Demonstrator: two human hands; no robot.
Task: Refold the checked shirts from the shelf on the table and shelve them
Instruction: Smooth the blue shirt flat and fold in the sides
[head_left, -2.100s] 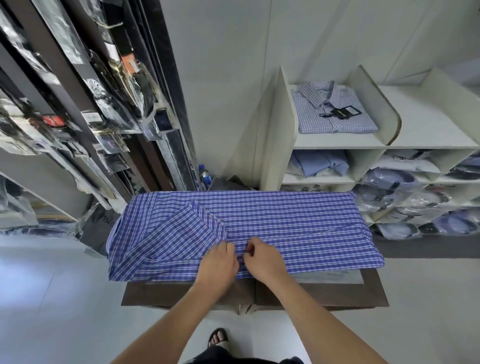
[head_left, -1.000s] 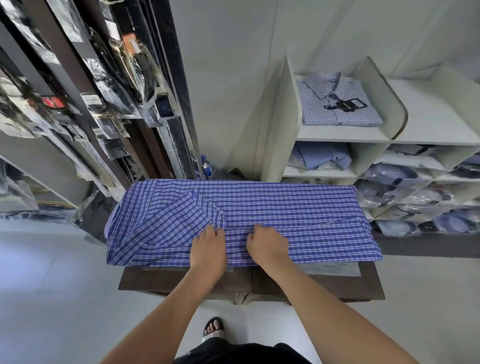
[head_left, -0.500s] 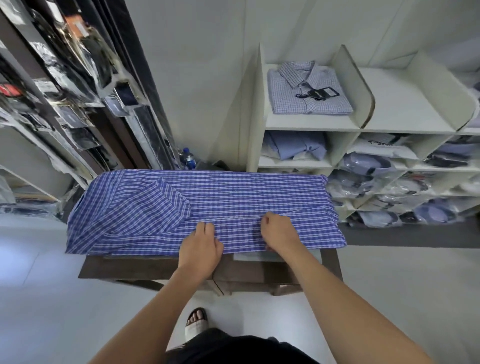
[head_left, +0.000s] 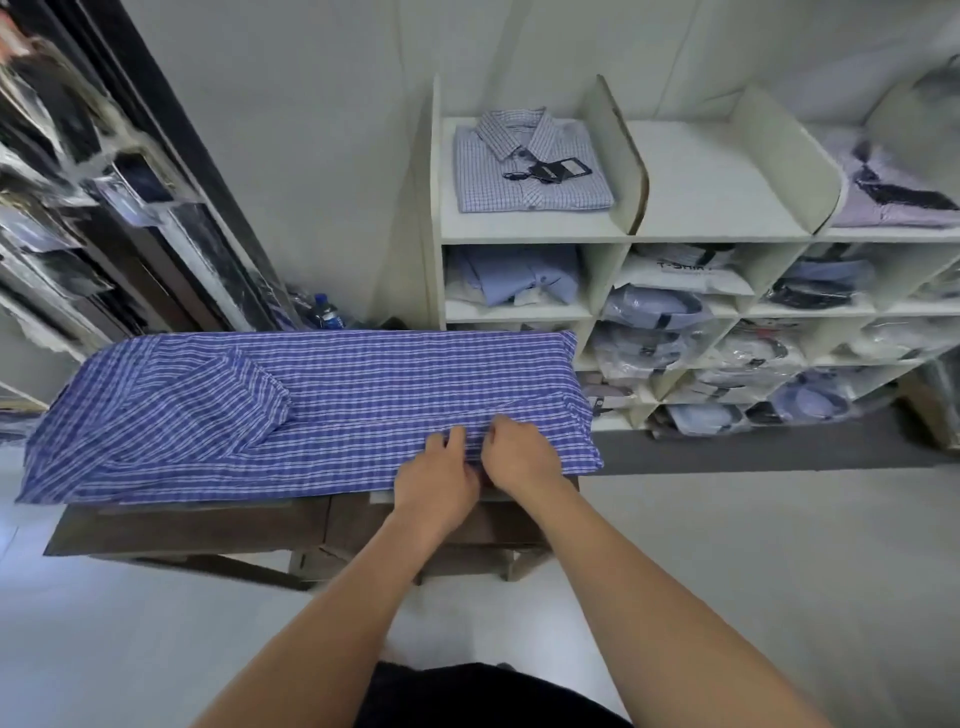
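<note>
left hand (head_left: 436, 480) | grip seemingly pinching checked shirt (head_left: 311, 410) (near hem) | right hand (head_left: 519, 457) | knuckles up, pinching same fold

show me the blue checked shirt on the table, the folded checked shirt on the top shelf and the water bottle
blue checked shirt (head_left: 374, 400): head view, flat middle of the cloth
folded checked shirt (head_left: 483, 179): head view, chest left of the tag
water bottle (head_left: 326, 314): head view, its blue label
</note>
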